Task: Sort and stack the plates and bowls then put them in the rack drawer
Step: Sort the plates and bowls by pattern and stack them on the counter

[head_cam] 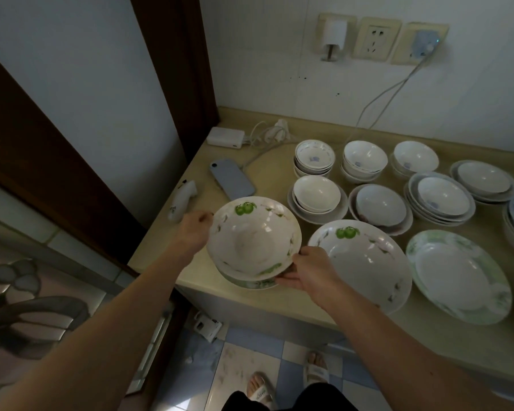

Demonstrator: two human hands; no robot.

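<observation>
**A:** Head view, only one we have. Both hands on the green-fruit bowl (254,237). Left hand (192,229) curled round its far-left rim, right hand (306,271) pinching the near-right rim. Bowl is tilted, sitting on or just above a second dish (251,282) at the counter's front edge; contact not clear.

**B:** Step?

**A:** Stacking, I judge. Large pieces being nested at the left corner of the counter (229,287). No rack drawer in sight, so the putting-away is not yet begun.

**B:** Next move calls for?

**A:** Level the bowl and seat it square. The pile is close to the edge, so a skewed set-down could tip it off. The matching fruit-pattern plate (365,262), just right of the right hand, looks a likely next piece.

**B:** What holds what?

**A:** Back row: three piles of small bowls, left one (315,157) with blue print. Middle row: a white bowl (316,192) nested in others on a saucer, and a shallow dish stack (441,197). Green-rimmed plate (460,275) lies alone, front right. All empty. A phone (232,178) lies left of them.
</observation>
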